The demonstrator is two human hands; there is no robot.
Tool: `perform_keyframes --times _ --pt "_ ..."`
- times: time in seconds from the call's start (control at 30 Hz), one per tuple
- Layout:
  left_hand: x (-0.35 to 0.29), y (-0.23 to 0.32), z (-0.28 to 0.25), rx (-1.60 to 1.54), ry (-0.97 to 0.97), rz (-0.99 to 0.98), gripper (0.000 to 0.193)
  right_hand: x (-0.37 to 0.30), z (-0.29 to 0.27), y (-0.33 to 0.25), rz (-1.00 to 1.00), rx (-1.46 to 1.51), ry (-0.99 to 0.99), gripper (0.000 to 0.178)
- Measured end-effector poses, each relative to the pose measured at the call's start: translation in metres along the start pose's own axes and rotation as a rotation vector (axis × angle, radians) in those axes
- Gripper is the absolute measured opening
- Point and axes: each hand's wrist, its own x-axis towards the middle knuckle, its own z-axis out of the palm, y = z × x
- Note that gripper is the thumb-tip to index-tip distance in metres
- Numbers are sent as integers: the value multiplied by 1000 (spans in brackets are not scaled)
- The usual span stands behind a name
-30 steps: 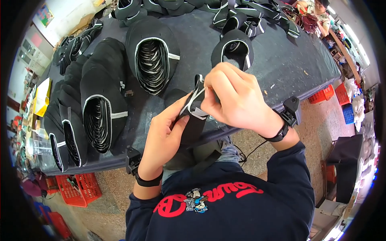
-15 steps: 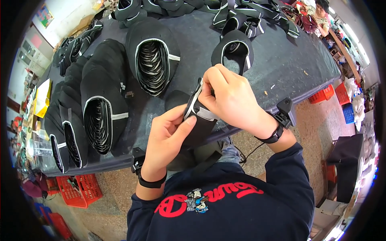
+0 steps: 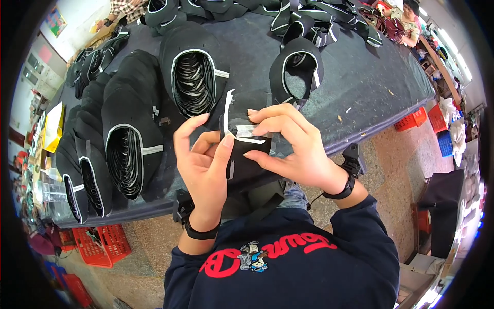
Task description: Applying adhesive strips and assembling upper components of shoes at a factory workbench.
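Between my hands is a black fabric piece [image 3: 241, 159] with white edge tape, like a shoe upper, laid partly open at the table's near edge. My left hand [image 3: 203, 167] pinches its left side, thumb on the taped corner and index finger stretched away. Around its right side curves my right hand [image 3: 293, 147], thumb on the lower flap and fingertips near a pale strip. Some fingertips are hidden behind the fabric. Beyond my right hand, a similar black upper [image 3: 279, 72] stands with its white-edged opening toward me.
Nested stacks of black uppers [image 3: 172, 38] line the dark table [image 3: 355, 87] at left; more lie along its far side. Red baskets [image 3: 110, 244] stand on the floor at lower left. One person [image 3: 409, 26] is at far right, and a checked sleeve [image 3: 123, 7] shows at far left.
The piece has gone from folded up to spread flatter, its white edge standing upright. My right hand has moved down and loosened from a tight pinch. A checked sleeve has appeared at far left.
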Motion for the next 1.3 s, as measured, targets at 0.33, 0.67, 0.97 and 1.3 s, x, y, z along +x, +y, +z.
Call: perform_keyframes --times 0.33,0.67,0.97,1.3 --pt "-8 6 -15 280 -173 83 35 -3 -2 11 -128 -127 32 22" --pt "-8 -7 -8 526 -65 245 17 4 -3 -16 45 232 -154 11" --pt "-8 -10 -9 434 -54 335 18 23 -1 15 546 435 -87 17" --pt "0 -6 -2 36 110 11 18 5 32 -11 -56 -88 225 19"
